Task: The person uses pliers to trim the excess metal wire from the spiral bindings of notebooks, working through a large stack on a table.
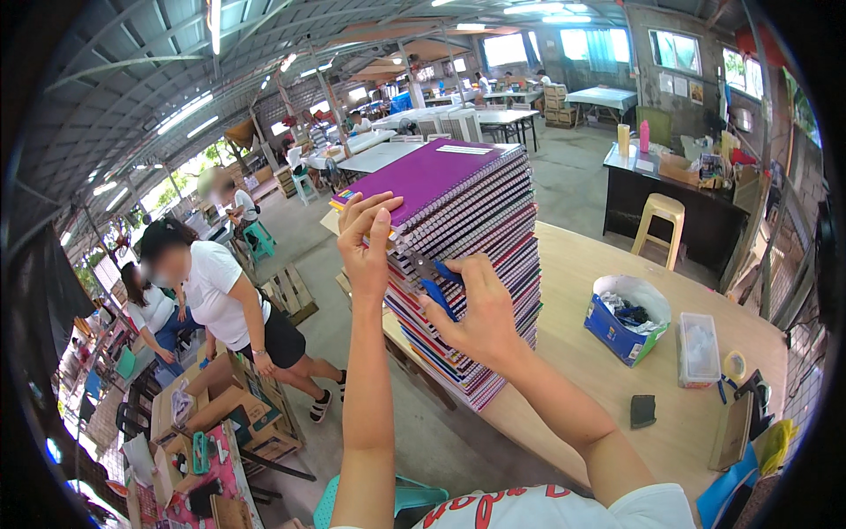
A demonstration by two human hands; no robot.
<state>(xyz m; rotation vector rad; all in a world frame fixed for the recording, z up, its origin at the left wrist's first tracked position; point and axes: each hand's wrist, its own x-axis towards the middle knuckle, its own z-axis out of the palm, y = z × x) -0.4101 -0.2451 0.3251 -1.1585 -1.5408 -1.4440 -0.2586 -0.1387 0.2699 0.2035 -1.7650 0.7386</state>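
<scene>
A tall stack of spiral-bound notebooks [476,256] stands on the table, coiled bindings facing me, with a purple notebook [432,181] on top. My left hand [366,234] grips the near left corner of the upper notebooks, its fingers curled over the purple cover. My right hand [480,309] is closed around the blue handles of small wire cutters [432,280]. Their metal jaws are at the coil ends by the stack's near left corner, just below my left fingers. Whether the jaws are touching a wire is too small to tell.
On the wooden table [573,353] to the right are a blue box [627,319] of scraps, a clear plastic container [699,351] and a dark small block [643,411]. A teal stool [388,495] stands below me. At left, a person [231,300] in white stands near cardboard boxes.
</scene>
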